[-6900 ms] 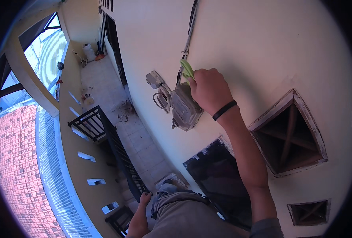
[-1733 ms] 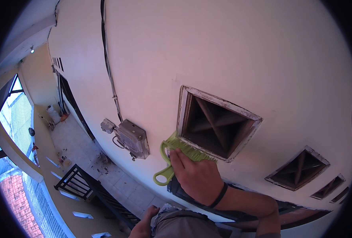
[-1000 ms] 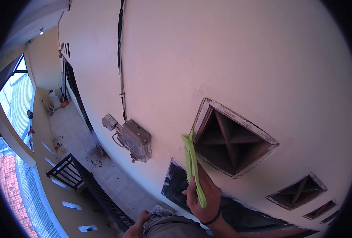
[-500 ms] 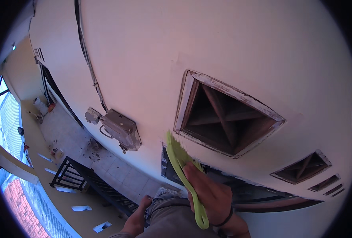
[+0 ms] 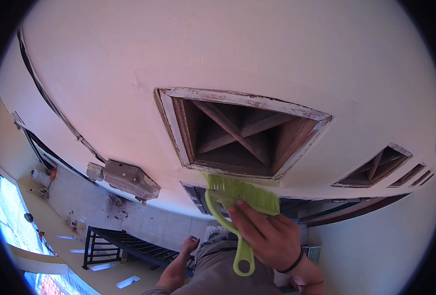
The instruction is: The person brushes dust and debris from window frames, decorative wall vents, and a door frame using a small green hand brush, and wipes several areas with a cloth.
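Note:
My right hand (image 5: 269, 236) grips a lime green hand brush (image 5: 237, 201) by its looped handle. The bristles point up and touch the lower edge of a square wall vent (image 5: 237, 135), which has a worn white frame and crossed wooden slats. My left hand (image 5: 188, 244) hangs low by my thigh with the fingers curled; nothing is visible in it. A dark band sits on my right wrist.
A cream plastered wall (image 5: 227, 54) fills the view. A grey box (image 5: 124, 177) with a cable running up hangs at the left. More vents (image 5: 375, 167) lie to the right. Far below are a tiled floor (image 5: 144, 223) and a black metal railing (image 5: 114, 241).
The brush has turned from edge-on to bristles-up and risen to the vent's lower edge. The view has swung so the vent now sits in the centre.

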Demonstrator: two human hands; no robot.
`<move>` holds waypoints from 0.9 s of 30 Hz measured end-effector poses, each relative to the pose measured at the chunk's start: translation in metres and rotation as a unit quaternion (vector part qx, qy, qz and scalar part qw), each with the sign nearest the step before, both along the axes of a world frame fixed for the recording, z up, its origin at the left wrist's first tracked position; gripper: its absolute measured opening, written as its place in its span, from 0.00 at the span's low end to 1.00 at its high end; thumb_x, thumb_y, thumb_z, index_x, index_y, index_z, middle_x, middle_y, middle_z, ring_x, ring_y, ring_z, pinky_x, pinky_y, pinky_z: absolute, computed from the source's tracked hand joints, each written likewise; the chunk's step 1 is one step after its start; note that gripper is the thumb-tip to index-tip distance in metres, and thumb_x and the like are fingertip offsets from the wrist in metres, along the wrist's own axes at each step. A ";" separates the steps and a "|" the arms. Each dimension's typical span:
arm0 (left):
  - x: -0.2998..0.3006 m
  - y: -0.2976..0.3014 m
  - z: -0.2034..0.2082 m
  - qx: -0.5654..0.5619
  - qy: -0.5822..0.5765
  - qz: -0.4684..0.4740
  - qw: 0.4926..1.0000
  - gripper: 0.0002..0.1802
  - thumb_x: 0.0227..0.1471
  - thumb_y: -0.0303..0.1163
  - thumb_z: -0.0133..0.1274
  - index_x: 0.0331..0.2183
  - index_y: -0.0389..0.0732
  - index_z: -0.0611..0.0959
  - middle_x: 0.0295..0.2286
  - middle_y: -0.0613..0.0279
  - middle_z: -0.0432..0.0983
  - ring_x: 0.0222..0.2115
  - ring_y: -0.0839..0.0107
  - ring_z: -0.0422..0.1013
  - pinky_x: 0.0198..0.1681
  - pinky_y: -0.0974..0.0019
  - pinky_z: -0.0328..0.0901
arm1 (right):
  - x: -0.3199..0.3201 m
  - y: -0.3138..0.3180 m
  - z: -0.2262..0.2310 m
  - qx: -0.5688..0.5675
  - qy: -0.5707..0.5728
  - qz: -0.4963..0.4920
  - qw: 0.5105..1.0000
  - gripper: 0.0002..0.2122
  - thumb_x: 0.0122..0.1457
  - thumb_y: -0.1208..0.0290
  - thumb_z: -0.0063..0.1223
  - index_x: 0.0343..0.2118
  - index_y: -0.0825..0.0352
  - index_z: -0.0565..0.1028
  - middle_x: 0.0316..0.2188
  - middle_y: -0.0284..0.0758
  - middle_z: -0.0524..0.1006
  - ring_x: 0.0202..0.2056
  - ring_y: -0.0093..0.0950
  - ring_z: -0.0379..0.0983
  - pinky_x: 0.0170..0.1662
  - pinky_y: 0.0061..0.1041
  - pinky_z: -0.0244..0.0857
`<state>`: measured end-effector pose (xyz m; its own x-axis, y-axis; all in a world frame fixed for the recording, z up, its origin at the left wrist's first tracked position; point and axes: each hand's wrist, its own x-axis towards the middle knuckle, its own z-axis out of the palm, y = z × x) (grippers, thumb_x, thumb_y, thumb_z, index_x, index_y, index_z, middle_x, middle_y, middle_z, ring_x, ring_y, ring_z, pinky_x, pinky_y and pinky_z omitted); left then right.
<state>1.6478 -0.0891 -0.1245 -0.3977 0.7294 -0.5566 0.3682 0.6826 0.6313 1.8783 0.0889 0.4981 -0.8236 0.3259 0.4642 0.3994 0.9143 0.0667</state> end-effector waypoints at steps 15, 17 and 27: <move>-0.019 0.025 0.009 -0.026 -0.052 -0.004 0.998 0.31 0.53 0.56 0.59 0.46 0.38 0.85 0.42 0.43 0.84 0.48 0.45 0.78 0.54 0.51 0.71 | 0.064 -0.040 0.014 0.100 0.031 -0.202 0.974 0.22 0.54 0.70 0.61 0.54 0.55 0.81 0.55 0.32 0.81 0.19 0.13 0.67 0.25 0.13 0.59; -0.025 0.024 0.006 -0.042 -0.041 -0.012 0.998 0.31 0.53 0.56 0.59 0.45 0.38 0.85 0.42 0.42 0.84 0.48 0.46 0.78 0.54 0.51 0.71 | 0.054 -0.050 0.016 0.118 0.012 -0.152 0.981 0.16 0.57 0.68 0.64 0.49 0.59 0.83 0.50 0.34 0.83 0.19 0.17 0.70 0.25 0.19 0.65; -0.042 0.042 0.011 -0.041 -0.021 -0.023 0.999 0.31 0.53 0.54 0.59 0.46 0.36 0.84 0.43 0.42 0.83 0.48 0.48 0.79 0.53 0.53 0.71 | 0.048 -0.034 -0.055 -0.087 0.321 -0.115 0.936 0.22 0.55 0.71 0.62 0.56 0.64 0.79 0.55 0.36 0.80 0.32 0.25 0.83 0.32 0.23 0.78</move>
